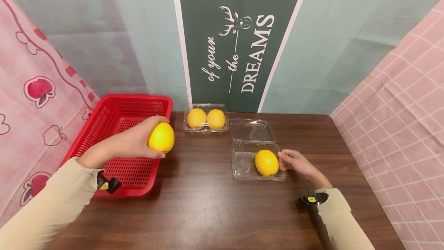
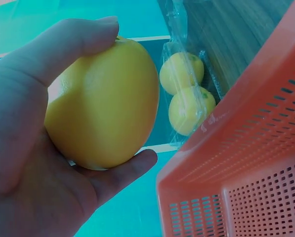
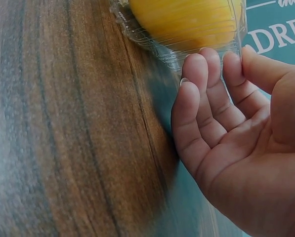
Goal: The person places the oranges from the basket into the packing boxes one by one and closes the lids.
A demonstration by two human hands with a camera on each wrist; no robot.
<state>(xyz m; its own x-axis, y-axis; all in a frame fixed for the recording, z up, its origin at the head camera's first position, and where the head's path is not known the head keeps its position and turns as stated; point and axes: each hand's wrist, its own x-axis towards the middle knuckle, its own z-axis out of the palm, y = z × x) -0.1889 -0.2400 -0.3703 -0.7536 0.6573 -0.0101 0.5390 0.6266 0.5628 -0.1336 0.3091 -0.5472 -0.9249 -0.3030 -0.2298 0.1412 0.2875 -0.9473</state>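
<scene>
My left hand (image 1: pixel 130 140) grips a yellow orange (image 1: pixel 161 137) over the right side of the red basket (image 1: pixel 138 192). In the left wrist view, thumb and fingers wrap round this orange (image 2: pixel 107 103), well clear of the basket wall. At the right, an open clear plastic clamshell box (image 1: pixel 243 167) lies on the table, its lid (image 1: pixel 252 130) folded back toward the wall. One orange (image 1: pixel 266 163) sits in its right half; the left half holds nothing. My right hand (image 1: pixel 295 163) pinches the box's right rim between thumb and forefinger, the other fingers curled beside the wall (image 3: pixel 174 57).
Behind, against the wall, a closed clear box (image 1: pixel 206 129) holds two oranges (image 1: pixel 216 119). The perforated basket stands at the left of the brown wooden table (image 1: pixel 204 211). Cloth hangings enclose the back and both sides, pink at left and right (image 1: pixel 409 119).
</scene>
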